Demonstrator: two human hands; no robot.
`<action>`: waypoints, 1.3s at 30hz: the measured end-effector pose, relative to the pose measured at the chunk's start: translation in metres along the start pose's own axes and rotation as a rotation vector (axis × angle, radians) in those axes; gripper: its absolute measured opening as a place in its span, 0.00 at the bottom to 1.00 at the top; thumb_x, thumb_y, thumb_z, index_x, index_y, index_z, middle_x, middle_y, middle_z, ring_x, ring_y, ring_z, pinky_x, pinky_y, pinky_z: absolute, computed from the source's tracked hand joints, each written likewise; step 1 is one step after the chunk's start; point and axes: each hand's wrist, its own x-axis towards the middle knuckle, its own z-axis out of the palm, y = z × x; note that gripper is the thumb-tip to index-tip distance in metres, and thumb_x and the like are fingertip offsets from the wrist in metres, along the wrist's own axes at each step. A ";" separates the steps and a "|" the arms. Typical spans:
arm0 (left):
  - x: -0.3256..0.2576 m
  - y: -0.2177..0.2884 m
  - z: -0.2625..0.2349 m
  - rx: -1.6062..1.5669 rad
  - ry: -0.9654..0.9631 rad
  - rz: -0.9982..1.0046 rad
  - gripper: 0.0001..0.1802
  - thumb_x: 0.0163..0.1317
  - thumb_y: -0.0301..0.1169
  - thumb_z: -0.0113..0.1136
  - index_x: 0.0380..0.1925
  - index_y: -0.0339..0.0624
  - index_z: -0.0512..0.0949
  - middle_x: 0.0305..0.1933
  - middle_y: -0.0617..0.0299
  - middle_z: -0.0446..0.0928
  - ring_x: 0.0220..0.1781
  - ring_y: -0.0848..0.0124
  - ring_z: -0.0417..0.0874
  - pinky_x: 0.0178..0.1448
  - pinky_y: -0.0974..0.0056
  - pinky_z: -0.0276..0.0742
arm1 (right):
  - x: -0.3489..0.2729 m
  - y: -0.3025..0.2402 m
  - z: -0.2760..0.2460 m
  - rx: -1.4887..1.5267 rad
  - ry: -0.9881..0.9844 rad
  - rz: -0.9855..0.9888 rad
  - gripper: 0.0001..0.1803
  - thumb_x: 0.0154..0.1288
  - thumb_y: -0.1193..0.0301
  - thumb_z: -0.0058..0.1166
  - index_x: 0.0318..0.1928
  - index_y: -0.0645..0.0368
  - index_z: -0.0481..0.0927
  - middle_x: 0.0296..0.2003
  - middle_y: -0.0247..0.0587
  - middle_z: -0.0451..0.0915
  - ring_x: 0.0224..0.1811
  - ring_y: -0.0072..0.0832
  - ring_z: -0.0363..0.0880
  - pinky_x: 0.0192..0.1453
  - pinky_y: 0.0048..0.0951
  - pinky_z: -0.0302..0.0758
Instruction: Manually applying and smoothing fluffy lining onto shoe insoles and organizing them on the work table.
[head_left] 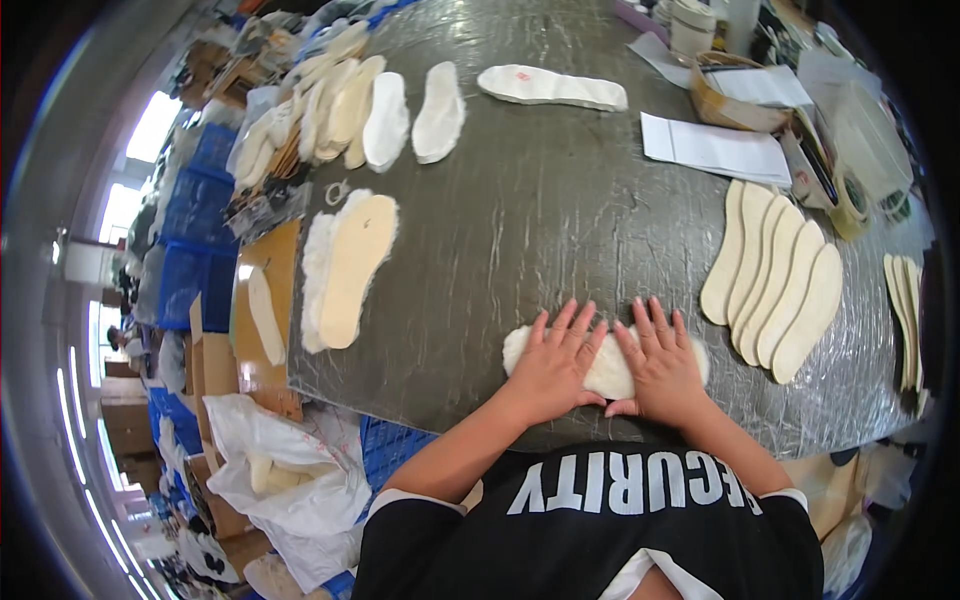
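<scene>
Here, hands (608, 362) flat on fleecy insole (610, 372), tan insole row (772, 283) beside.

A dark grey worktable (540, 200) filled the middle of the frame. At right lay a fanned row of tan insoles (772, 282). At left centre sat a fleece-edged insole pair (348, 268). White insoles (400, 115) were spread across the upper left. White paper sheets (715, 148) lay at upper right, beside a round basket (735, 95). Blue crates (195, 240) stood along the left edge.
</scene>
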 end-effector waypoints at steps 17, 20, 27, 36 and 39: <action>-0.084 -0.060 -0.118 -0.125 0.228 -0.539 0.44 0.29 0.51 0.79 0.48 0.41 0.74 0.46 0.52 0.74 0.48 0.51 0.78 0.51 0.53 0.74 | -0.076 0.053 -0.016 0.871 0.553 0.109 0.14 0.56 0.77 0.53 0.44 0.64 0.78 0.44 0.46 0.82 0.52 0.40 0.79 0.64 0.45 0.67; -0.114 -0.126 -0.162 -0.050 0.449 -0.772 0.39 0.38 0.38 0.76 0.52 0.36 0.73 0.49 0.46 0.74 0.52 0.49 0.76 0.56 0.54 0.72 | -0.083 0.054 -0.013 0.854 0.574 0.201 0.11 0.55 0.77 0.55 0.41 0.63 0.79 0.42 0.46 0.82 0.48 0.41 0.79 0.58 0.40 0.71; -0.133 -0.279 -0.150 0.371 0.352 -0.715 0.31 0.54 0.43 0.67 0.53 0.33 0.73 0.56 0.43 0.74 0.58 0.48 0.72 0.63 0.51 0.67 | -0.079 0.039 -0.001 0.437 0.554 0.104 0.12 0.48 0.77 0.61 0.37 0.59 0.79 0.43 0.44 0.81 0.52 0.47 0.75 0.56 0.44 0.72; 0.093 -0.249 -0.088 0.617 0.358 -0.481 0.08 0.56 0.30 0.58 0.35 0.45 0.82 0.41 0.60 0.79 0.50 0.60 0.75 0.54 0.54 0.67 | -0.076 0.041 0.004 0.382 0.531 0.223 0.14 0.45 0.76 0.63 0.36 0.59 0.78 0.47 0.47 0.78 0.56 0.50 0.71 0.58 0.46 0.71; 0.112 -0.265 -0.087 0.650 0.277 -0.589 0.09 0.57 0.30 0.53 0.33 0.46 0.84 0.41 0.60 0.79 0.50 0.61 0.74 0.56 0.52 0.63 | -0.075 0.037 0.006 0.401 0.516 0.223 0.14 0.45 0.76 0.63 0.36 0.59 0.78 0.47 0.47 0.78 0.56 0.50 0.71 0.59 0.47 0.71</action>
